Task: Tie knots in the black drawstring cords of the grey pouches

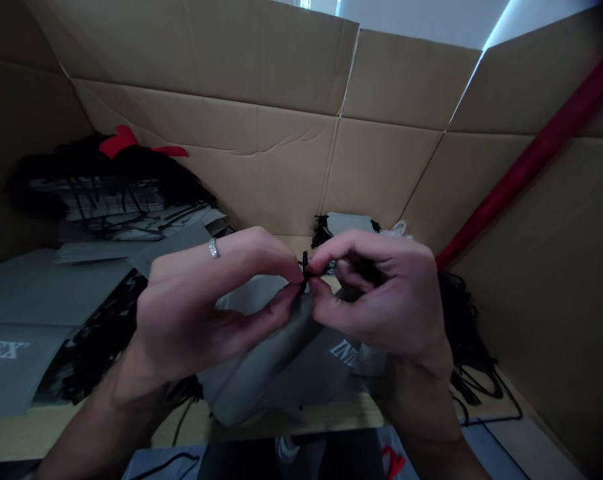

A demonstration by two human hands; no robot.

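My left hand [196, 313], with a ring on one finger, pinches a short black cord [305, 260] between thumb and forefinger. On the other side, my right hand [391, 287] pinches the same cord, its fingertips nearly meeting those of the left. Just below the fingers is a grey bag [286, 367], standing bent on the table with white lettering partly hidden by my right hand. The cord sits at the bag's upper edge; whether it is knotted there is hidden by my fingertips.
Grey flat bags [46, 287] with black cords are piled at the left. A smaller grey stack [351, 222] stands at the back. Black cords [464, 333] lie at the right, near a red pole [526, 167]. Cardboard walls [206, 120] enclose the wooden table [341, 417].
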